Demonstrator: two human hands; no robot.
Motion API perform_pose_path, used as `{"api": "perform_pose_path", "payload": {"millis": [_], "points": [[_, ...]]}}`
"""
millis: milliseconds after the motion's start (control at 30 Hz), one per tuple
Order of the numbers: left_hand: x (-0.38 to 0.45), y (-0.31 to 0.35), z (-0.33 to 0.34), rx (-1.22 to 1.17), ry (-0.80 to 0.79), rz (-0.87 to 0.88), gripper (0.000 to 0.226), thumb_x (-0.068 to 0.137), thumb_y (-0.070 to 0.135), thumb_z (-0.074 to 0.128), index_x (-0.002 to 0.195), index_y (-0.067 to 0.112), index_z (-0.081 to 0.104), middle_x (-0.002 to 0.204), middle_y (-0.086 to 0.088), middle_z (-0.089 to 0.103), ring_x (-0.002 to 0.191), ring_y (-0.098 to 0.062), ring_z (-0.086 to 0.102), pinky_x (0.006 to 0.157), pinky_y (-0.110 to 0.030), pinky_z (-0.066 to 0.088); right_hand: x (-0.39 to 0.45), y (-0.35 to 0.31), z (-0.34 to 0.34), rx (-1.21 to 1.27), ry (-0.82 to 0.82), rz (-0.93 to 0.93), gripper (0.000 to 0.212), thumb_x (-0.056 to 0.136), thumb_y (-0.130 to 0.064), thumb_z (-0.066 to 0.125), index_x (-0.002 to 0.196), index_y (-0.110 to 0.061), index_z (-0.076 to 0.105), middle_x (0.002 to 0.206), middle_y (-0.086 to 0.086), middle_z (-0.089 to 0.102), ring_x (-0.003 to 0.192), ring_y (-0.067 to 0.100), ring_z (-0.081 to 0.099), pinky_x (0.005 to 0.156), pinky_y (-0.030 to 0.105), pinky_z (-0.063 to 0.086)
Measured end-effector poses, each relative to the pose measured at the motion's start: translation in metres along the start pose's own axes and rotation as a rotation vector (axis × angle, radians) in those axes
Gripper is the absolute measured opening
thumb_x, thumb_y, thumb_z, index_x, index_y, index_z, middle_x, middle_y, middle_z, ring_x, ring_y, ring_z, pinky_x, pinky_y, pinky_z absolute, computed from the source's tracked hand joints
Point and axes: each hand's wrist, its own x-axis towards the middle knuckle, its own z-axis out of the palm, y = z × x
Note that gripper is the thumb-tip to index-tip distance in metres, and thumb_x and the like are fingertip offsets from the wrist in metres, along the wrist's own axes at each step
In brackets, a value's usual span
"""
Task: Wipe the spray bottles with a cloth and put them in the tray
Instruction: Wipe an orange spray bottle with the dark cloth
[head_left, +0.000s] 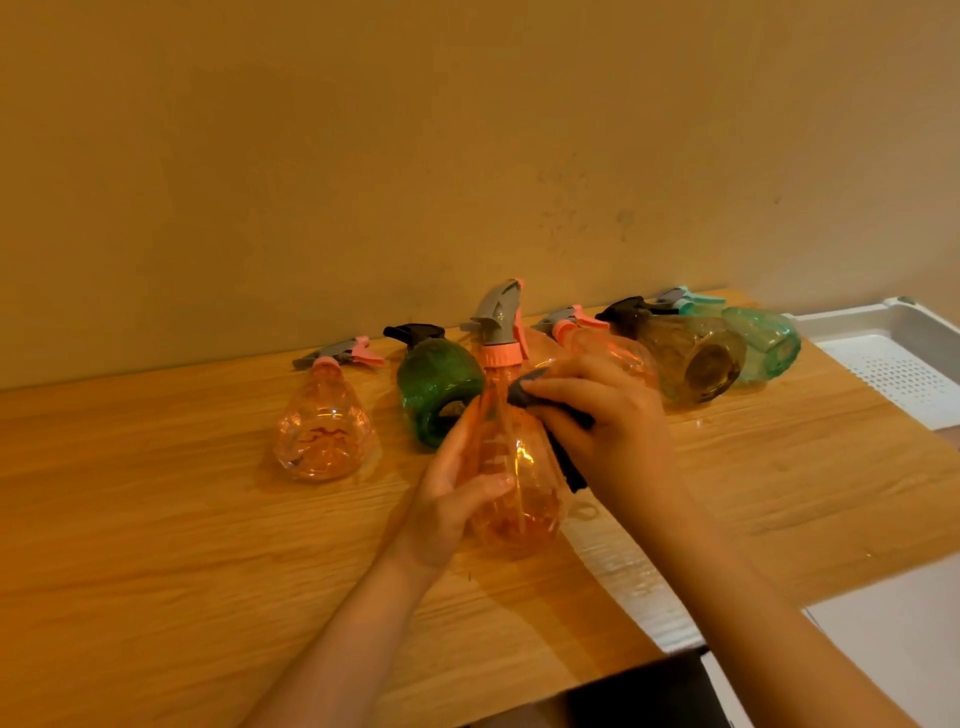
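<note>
Left hand (457, 488) grips the body of an orange spray bottle (511, 467), held upright above the table (156, 519). Right hand (608, 415) presses a dark cloth (566, 441), bunched in its fingers, against the bottle's upper right side. Lying on the table behind: pink bottle (324, 431), green bottle (436, 384), another orange bottle (608, 348), amber bottle (691, 358), teal bottle (763, 338). White tray (893, 358) at far right, past the teal bottle.

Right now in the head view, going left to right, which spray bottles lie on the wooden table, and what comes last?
Clear pink bottle → dark green bottle → amber-brown bottle → teal bottle → white perforated plastic tray.
</note>
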Motion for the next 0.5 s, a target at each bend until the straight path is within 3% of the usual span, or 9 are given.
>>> {"api": "perform_pose_path", "payload": {"millis": [167, 367, 500], "points": [[0.002, -0.002, 0.001, -0.019, 0.001, -0.017, 0.067, 0.066, 0.032, 0.065, 0.131, 0.035, 0.046, 0.114, 0.007, 0.069, 0.107, -0.014, 0.064, 0.082, -0.029, 0.054, -0.059, -0.009, -0.01, 0.085, -0.021, 0.08, 0.019, 0.081, -0.019, 0.06, 0.094, -0.013, 0.072, 0.093, -0.01, 0.061, 0.088, 0.003, 0.058, 0.076, 0.011, 0.045], [0.003, -0.003, 0.002, 0.015, 0.048, -0.011, 0.066, 0.065, 0.037, 0.067, 0.128, 0.036, 0.048, 0.124, 0.008, 0.065, 0.12, -0.015, 0.057, 0.099, -0.039, 0.046, -0.099, -0.012, -0.01, 0.115, -0.067, 0.136, 0.018, 0.082, -0.02, 0.06, 0.098, -0.023, 0.066, 0.095, -0.013, 0.058, 0.087, 0.001, 0.057, 0.076, 0.01, 0.044], [0.003, 0.002, 0.004, 0.071, 0.049, -0.036, 0.088, 0.049, 0.062, 0.083, 0.126, 0.039, 0.047, 0.119, 0.021, 0.064, 0.115, -0.004, 0.059, 0.089, -0.026, 0.051, -0.106, -0.014, -0.006, 0.072, -0.053, 0.085, 0.015, 0.084, -0.021, 0.059, 0.099, -0.021, 0.064, 0.096, -0.013, 0.058, 0.086, 0.003, 0.057, 0.073, 0.014, 0.046]]}}
